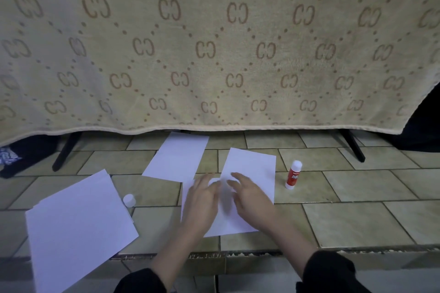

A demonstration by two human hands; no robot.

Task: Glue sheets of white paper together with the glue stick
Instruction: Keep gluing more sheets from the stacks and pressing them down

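Observation:
Two overlapping white sheets (252, 169) lie on the tiled surface in front of me. My left hand (202, 200) and my right hand (250, 195) both press flat on them, fingers spread and straight. A red and white glue stick (293, 175) stands upright to the right of the sheets, apart from my hands. Its white cap (129, 200) sits to the left, beside a stack of white paper (78, 228). Another single sheet (176, 157) lies farther back.
A beige patterned towel (214, 43) hangs across the back over a dark stand with legs (65, 152) at left and right. The tiled surface (357, 209) ends in a front edge near my sleeves. A dark bundle (14, 157) lies at far left.

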